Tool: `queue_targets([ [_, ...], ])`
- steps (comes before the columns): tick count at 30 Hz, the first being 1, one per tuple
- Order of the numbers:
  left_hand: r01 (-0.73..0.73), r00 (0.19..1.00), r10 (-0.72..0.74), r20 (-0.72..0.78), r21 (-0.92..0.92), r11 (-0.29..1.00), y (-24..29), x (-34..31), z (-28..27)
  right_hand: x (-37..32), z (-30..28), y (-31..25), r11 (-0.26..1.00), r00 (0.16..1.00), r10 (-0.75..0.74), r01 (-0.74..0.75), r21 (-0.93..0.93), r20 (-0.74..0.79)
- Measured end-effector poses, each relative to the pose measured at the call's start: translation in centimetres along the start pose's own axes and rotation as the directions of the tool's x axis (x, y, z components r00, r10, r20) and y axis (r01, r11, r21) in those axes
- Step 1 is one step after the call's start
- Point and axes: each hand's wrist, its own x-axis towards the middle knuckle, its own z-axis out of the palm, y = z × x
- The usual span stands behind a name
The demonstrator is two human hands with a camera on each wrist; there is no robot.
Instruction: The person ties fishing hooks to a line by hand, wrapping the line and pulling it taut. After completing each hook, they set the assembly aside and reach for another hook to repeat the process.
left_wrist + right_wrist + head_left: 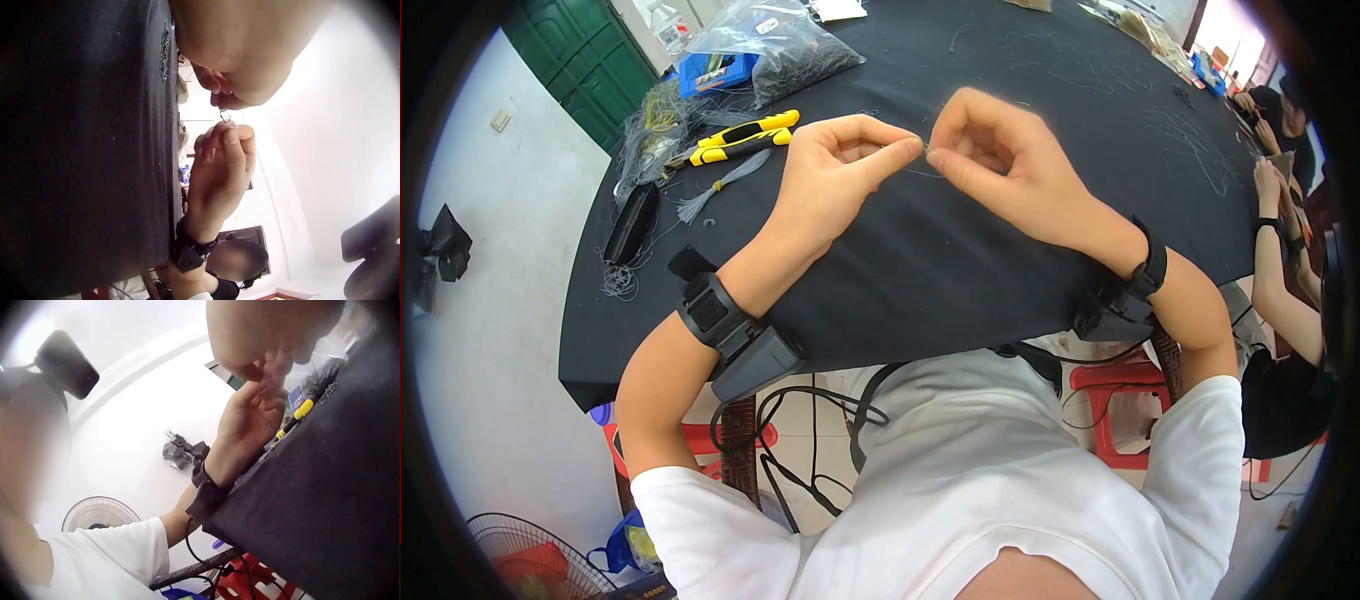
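Above the table, my left hand [832,172] and right hand [1012,165] meet fingertip to fingertip. Between them, in the left wrist view, shows a small metal fish hook [225,117]. Its upper end is in the left thumb and finger. The right thumb and finger [230,130] pinch at its lower bend. A fine, pale strand of fishing line [920,173] curves just under the fingertips in the head view. From the right wrist, the back of the right hand [269,331] hides the hook.
Yellow-and-black pliers [740,138] lie left on the black-covered table [960,290]. Around them are a tied bundle of line [722,188], a black case [632,225], tangled line [620,283] and a clear bag of dark pieces [805,65]. Other people sit at the right edge.
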Motion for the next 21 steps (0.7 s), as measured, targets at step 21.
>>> queue_targets([
  [21,-0.098,0.989,0.11,0.099,-0.124,0.987,0.3,-0.1,0.2,0.1,0.2,1.8,0.704,0.853,0.433,-0.521,0.483,0.29],
])
